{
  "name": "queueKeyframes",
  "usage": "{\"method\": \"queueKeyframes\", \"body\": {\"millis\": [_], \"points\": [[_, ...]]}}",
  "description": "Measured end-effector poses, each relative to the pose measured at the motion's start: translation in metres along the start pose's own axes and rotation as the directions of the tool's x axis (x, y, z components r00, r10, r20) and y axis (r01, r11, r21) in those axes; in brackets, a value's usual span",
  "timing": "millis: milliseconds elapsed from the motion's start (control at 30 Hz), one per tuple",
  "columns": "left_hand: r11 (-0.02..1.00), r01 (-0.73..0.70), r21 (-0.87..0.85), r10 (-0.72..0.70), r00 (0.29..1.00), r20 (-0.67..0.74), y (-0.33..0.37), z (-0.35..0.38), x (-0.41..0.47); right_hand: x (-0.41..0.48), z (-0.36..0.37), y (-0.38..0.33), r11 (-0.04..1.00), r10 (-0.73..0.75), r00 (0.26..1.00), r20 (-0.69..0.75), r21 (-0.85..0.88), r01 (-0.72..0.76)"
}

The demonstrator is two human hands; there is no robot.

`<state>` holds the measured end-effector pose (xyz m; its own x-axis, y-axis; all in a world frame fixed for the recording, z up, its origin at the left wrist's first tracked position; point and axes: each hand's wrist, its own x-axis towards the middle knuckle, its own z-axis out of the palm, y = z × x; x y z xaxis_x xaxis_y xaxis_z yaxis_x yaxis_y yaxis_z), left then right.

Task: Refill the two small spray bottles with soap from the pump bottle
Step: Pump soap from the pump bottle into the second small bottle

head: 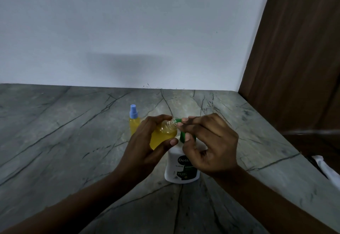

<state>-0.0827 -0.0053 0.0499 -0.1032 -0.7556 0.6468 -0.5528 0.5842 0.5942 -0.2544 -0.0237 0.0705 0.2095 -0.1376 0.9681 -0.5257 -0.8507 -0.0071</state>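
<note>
A pale grey wall (128, 31) is filling the upper half of the view, meeting a dark wooden panel (298, 59) that is running down the right side. Below them a grey stone counter (64, 132) with dark veins is spreading across the frame, and a white cloth-like thing (325, 169) is lying just off its right edge, too blurred to make out. Both forearms are reaching in from the bottom corners and covering much of the bottles at the middle of the counter. The white pump bottle (181, 169) with a dark green label is standing upright nearest the camera, its green pump head (181, 134) rising between the two hands. Behind and to the left, a small spray bottle (134, 121) full of yellow liquid is standing upright with its pale blue sprayer cap on, partly hidden by the left hand. The uncapped spray bottle (164, 132), clear and also showing yellow liquid, is tilting with its threaded neck pointing toward the pump nozzle, the two nearly touching. The left hand (145, 142) is wrapping around this bottle, thumb pressing on its lower side and fingers curling over the top. The right hand (207, 142) is sitting on the pump head, fingers loosely bent, index finger lying along the top and thumb against the green collar
</note>
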Motion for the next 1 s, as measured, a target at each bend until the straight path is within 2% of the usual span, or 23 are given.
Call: {"method": "queueKeyframes", "body": {"millis": [733,1000], "points": [[0.999,0.007,-0.053,-0.008,1.0,-0.016,0.006,-0.001,0.003,0.009,-0.009,0.0,0.999,-0.014,0.998,0.062,0.032,0.012],[0.999,0.014,-0.038,-0.014,1.0,-0.006,0.006,-0.001,0.003,0.009,-0.007,0.001,0.999,-0.004,1.0,0.03,0.043,0.003]]}}
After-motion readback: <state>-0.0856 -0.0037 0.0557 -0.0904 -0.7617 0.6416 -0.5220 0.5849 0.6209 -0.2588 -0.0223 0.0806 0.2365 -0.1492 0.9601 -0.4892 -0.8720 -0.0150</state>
